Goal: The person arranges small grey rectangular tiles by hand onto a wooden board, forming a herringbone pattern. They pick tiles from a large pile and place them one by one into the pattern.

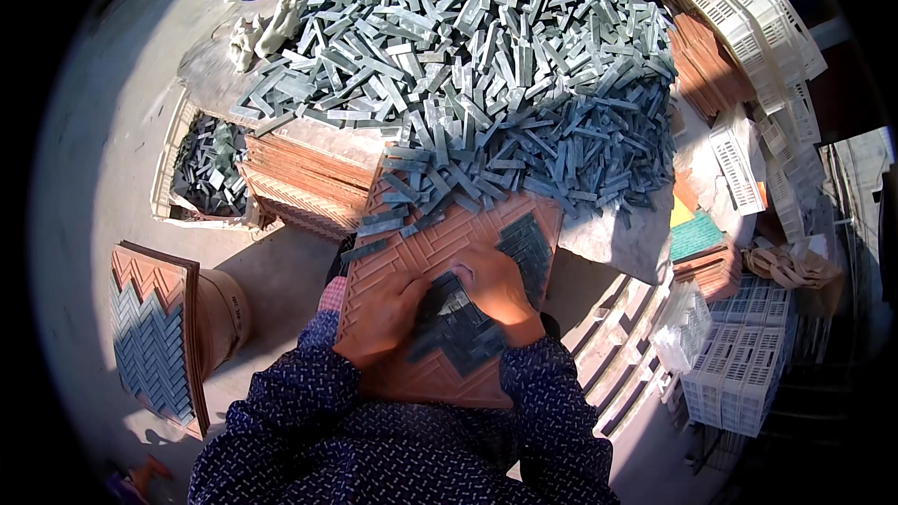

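In front of me lies a terracotta-coloured mould tray [440,248] with herringbone grooves, tilted against the table. Dark green stone strips [456,327] fill a patch of its grooves in a zigzag, reaching up toward its right edge. My left hand [382,316] rests on the tray left of that patch, fingers curled in; whatever they pinch is hidden. Over the laid strips, my right hand [494,288] bends down with its fingers closed, and what they hold cannot be made out. Several loose strips [382,222] lie on the tray's upper left corner.
A large heap of grey-green stone strips [486,47] covers the table. Stacked trays [313,173] and a crate of dark pieces [210,164] stand left. A filled herringbone tray [150,346] leans by a round drum [224,309]. White plastic crates [734,365] stand right, beside a slatted pallet [613,346].
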Tool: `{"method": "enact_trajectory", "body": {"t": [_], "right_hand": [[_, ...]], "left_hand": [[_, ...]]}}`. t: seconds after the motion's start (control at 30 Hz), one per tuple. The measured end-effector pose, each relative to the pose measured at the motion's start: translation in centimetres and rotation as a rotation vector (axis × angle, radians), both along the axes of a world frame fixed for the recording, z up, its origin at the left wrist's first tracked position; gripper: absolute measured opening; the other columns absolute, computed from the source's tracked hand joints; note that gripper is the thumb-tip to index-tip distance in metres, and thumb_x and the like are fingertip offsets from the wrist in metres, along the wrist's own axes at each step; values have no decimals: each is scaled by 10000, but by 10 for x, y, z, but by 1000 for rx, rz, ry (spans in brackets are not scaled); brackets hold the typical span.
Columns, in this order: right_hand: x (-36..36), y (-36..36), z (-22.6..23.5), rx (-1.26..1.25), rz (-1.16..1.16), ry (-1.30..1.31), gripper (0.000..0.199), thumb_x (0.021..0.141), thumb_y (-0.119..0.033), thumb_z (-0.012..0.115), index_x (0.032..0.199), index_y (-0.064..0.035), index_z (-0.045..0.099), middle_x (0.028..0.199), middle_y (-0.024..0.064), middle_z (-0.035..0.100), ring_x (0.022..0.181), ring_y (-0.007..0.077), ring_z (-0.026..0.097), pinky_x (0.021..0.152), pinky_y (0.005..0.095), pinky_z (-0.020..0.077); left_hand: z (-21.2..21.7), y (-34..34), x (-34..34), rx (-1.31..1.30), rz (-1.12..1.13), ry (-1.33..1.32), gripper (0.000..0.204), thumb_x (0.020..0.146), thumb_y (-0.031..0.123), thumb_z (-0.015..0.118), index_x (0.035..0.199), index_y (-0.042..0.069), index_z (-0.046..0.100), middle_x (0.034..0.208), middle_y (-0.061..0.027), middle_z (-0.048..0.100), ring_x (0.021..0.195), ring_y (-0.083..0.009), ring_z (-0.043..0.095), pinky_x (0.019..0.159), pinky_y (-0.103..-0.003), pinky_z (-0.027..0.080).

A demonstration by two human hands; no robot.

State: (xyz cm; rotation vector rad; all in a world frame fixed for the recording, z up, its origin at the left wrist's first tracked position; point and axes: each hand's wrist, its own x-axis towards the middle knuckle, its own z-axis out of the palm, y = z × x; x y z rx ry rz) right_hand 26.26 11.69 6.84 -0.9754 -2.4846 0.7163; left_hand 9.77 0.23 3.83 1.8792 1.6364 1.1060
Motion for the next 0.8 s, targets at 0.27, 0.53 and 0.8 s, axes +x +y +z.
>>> {"method": "enact_trajectory", "body": {"t": [0.27,0.53,0.8], "right_hand": [[-25,35,-12,307,-302,64,110,806,-67,611,913,-45,598,863,141,594,799,366,596,686,417,489],[3,-1,5,-3,-338,33,180,755,-70,676,922,-30,622,822,121,589,659,265,625,608,345,505],[31,-36,0,-134,-344,-16,241,736,-59,684,955,-41,585,869,152,593,772,347,616,677,412,502]], "left_hand": [[7,0,1,22,20,-63,221,801,17,626,1022,15,621,965,-143,612,875,-337,598,740,-389,495],[6,-2,-7,-23,28,-126,200,797,9,623,997,10,627,942,-145,615,848,-335,608,719,-383,500],[2,18,10,33,-45,-18,342,757,13,546,1096,-4,590,1033,-169,584,951,-350,567,822,-401,459]]}}
